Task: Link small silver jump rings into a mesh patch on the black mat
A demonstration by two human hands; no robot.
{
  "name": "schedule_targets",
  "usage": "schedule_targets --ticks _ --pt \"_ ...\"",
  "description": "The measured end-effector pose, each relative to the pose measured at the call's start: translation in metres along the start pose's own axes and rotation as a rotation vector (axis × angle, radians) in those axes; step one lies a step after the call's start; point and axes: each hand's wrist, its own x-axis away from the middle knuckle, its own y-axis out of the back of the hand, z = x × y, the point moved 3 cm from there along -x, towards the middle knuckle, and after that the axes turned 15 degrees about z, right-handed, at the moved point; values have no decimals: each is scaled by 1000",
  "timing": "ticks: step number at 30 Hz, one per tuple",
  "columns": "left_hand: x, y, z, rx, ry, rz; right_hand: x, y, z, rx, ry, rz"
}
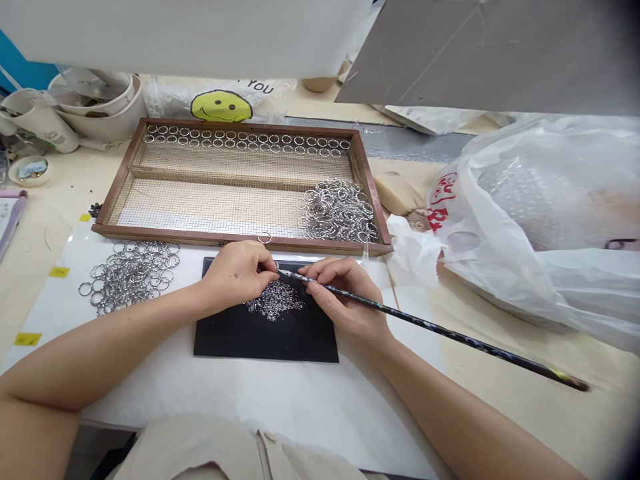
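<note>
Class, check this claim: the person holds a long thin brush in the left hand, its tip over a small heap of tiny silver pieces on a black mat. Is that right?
Not quite. The head view shows the brush in the right hand, not the left. The left hand pinches something small at the heap of tiny silver pieces on the black mat. The rest stands.

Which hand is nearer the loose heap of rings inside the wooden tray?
Right. The right hand lies just below the heap of rings; the left hand is farther to its left.
</note>
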Motion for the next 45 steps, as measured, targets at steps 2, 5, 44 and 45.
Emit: schedule_targets --ticks 2,5,44,45 --pt "0 0 0 0 -1 1 0 1 0 -5 -5 -10" --pt "0 0 0 1 0 2 0 2 0 -5 -17 -22" --pt "0 0 1 -6 -4 4 -1 1 2 4 -20 -4" --pt "0 0 1 -4 -3 4 -1 1 2 6 -19 -2"
